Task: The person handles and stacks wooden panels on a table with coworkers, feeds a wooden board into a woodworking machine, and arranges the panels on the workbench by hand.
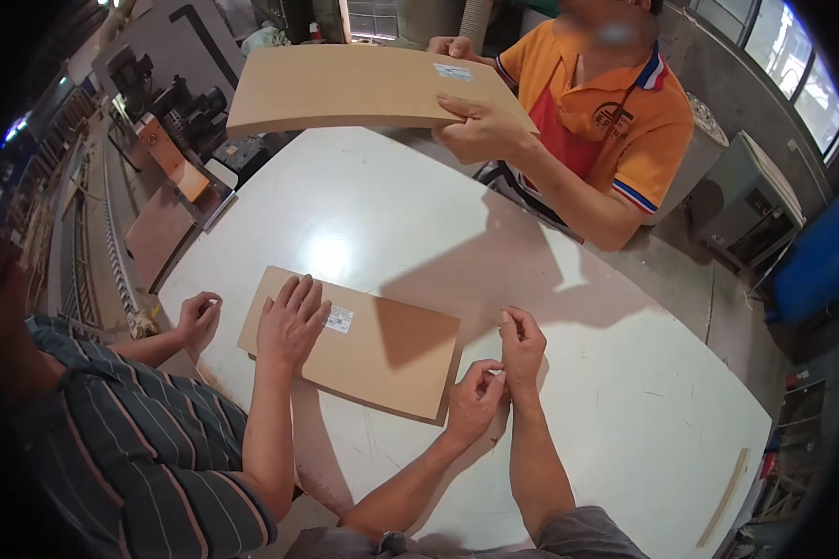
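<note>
Grey sleeves [592, 536] sit closest to us, cut off at the bottom edge. Our left forearm slants inward, its hand [475, 399] partly curled beside our right wrist; whether they touch, we can't tell. Our right forearm runs nearly upright, and that hand [523, 347] bends its fingers inward. Folded fingers hide both palms, so we can't tell how closely either hand closes or whether it holds anything. Just left of them, a brown board [373, 359] lies on the white table [615, 419], partly covered by a striped-shirted co-worker's spread hand [294, 321]. Across from us, an orange-shirted person grips a raised board [354, 88].
</note>
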Demonstrator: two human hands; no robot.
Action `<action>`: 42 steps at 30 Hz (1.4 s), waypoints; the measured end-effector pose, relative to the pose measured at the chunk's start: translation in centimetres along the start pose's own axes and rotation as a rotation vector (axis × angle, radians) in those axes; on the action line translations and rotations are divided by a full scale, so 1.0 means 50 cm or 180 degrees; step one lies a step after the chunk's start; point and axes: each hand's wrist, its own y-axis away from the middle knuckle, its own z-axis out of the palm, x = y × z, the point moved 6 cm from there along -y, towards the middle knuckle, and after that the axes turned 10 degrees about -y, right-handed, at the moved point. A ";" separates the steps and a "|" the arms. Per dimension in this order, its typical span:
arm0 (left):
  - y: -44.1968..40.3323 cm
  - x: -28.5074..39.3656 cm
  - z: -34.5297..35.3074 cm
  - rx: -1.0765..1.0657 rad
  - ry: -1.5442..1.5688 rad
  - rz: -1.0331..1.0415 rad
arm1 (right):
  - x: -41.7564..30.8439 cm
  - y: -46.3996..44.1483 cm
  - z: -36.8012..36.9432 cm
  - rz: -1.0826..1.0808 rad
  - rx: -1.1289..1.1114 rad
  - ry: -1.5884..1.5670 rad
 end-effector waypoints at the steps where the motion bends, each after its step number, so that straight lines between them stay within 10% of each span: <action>1: 0.000 0.000 -0.001 -0.0012 0.0025 -0.0057 | -0.003 0.000 0.003 0.0111 -0.0014 -0.0084; 42: 0.008 0.002 0.015 -0.0072 -0.0491 0.0133 | -0.013 -0.033 -0.008 0.0626 -0.0149 -0.0780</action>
